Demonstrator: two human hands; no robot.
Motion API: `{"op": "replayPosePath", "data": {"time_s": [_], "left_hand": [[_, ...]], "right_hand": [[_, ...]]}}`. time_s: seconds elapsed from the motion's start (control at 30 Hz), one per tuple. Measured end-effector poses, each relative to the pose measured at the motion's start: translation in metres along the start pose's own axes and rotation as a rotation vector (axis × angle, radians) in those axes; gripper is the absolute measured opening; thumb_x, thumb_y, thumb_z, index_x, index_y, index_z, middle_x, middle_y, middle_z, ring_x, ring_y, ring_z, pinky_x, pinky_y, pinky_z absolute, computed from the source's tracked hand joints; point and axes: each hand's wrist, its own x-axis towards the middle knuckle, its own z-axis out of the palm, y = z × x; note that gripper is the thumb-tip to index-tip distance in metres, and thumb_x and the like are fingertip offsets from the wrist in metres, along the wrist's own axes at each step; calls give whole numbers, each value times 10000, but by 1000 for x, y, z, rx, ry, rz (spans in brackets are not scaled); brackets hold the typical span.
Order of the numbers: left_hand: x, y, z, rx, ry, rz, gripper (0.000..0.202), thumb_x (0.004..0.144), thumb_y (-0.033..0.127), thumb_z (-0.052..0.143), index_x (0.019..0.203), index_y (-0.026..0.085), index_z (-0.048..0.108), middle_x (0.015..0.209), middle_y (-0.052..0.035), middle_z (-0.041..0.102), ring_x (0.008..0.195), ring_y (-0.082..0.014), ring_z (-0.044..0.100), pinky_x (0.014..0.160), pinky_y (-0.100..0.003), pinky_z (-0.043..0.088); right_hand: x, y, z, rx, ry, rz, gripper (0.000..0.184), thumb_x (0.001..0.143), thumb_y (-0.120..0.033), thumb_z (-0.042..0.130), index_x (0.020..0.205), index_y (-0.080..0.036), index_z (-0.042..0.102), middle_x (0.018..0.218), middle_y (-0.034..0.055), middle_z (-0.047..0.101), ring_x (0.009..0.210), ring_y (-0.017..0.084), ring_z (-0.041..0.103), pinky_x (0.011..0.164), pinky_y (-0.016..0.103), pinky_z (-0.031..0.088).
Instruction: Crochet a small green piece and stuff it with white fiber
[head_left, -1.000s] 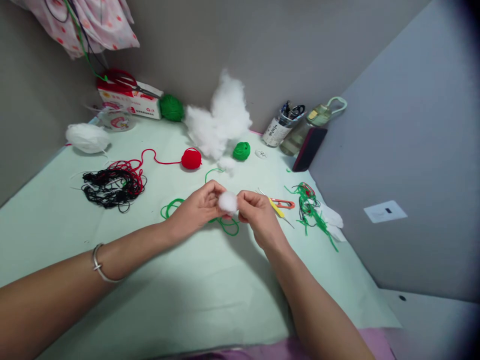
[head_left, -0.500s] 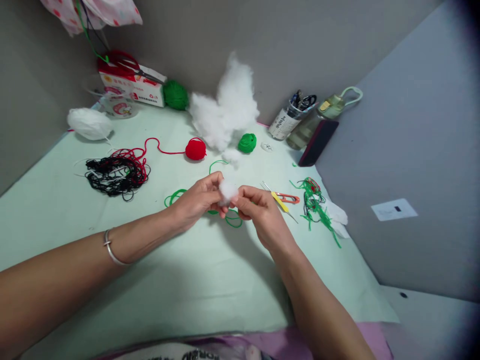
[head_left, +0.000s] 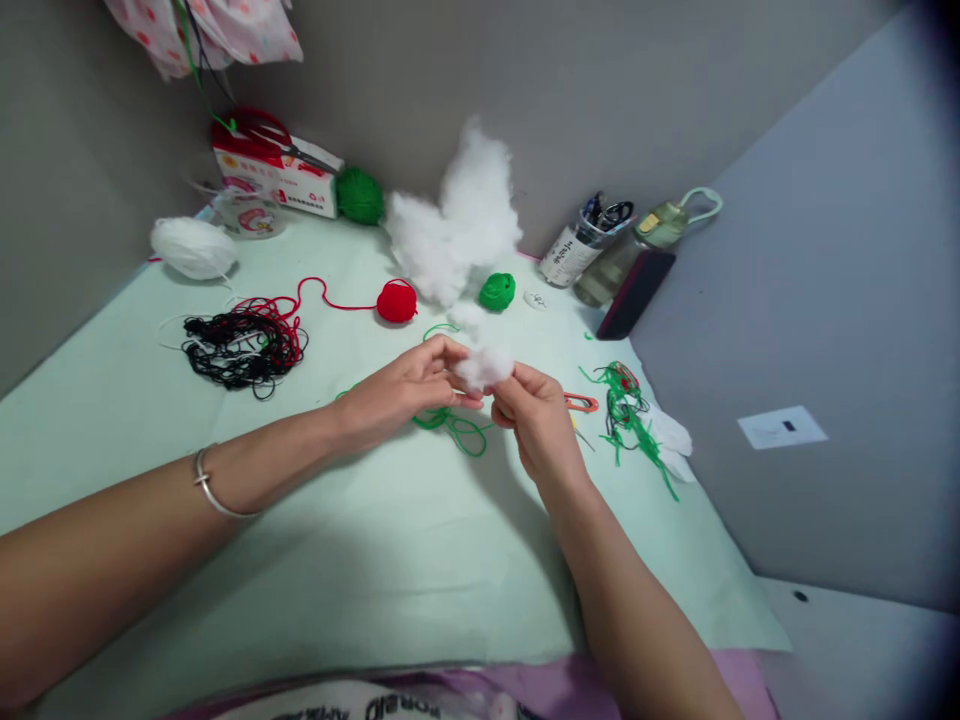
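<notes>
A small tuft of white stuffing (head_left: 484, 368) is pinched between the thumb and fingers of my right hand (head_left: 534, 405). Facing it from the left, my left hand (head_left: 424, 380) has its fingers stretched out and parted, with the fingertips at the tuft's edge. Loose loops of green yarn (head_left: 450, 425) lie on the table below both hands. Just beyond them is another little wisp of stuffing (head_left: 466, 318), in front of a large fluffy pile of stuffing (head_left: 457, 220). A green yarn ball (head_left: 497, 291) and a red yarn ball (head_left: 396, 301) sit nearby.
Tangled black and red yarn (head_left: 244, 345) lies at left, near a white yarn ball (head_left: 193, 248). Scissors (head_left: 285, 140) rest on a box (head_left: 307, 188). At right are orange snips (head_left: 581, 402), green yarn scraps (head_left: 628, 415), a phone (head_left: 636, 295), a pen cup (head_left: 574, 250) and a bottle (head_left: 664, 225).
My right hand has shifted right with the stuffing, which looks more spread out. The fingers of my left hand have opened and straightened. The camera view has shifted slightly.
</notes>
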Motion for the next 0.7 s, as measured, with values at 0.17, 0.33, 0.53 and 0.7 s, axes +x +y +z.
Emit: {"op": "replayPosePath", "data": {"time_s": [0.17, 0.33, 0.53, 0.7], "left_hand": [[1, -7, -6, -40, 31, -43, 185, 864, 245, 754, 983, 194, 622, 974, -21, 707, 885, -158, 736, 894, -330, 582], [0, -15, -2, -115, 144, -93, 191, 855, 250, 746, 926, 185, 580, 813, 3, 693, 727, -119, 693, 763, -274, 565], [0, -14, 3, -79, 191, -72, 177, 803, 174, 689, 817, 202, 515, 592, 54, 584, 528, -82, 546, 541, -210, 418], [5, -22, 3, 5, 213, 24, 277, 733, 152, 738, 767, 218, 471, 576, 85, 514, 471, -66, 433, 469, -215, 302]], "right_hand": [[0, 0, 5, 95, -56, 91, 258, 734, -403, 695, 610, -207, 582, 466, -116, 263, 479, 68, 175, 488, 254, 195], [-7, 3, 11, -186, -51, -99, 272, 837, -400, 630, 660, -202, 573, 588, -59, 458, 558, 93, 334, 535, 263, 258], [-19, -11, 14, -191, -201, -71, 253, 882, -385, 591, 700, -210, 578, 575, -70, 412, 546, 99, 310, 535, 274, 247], [-21, -10, 17, -121, -208, -34, 290, 863, -365, 639, 639, -212, 537, 555, -75, 395, 542, 93, 315, 536, 265, 252]]}}
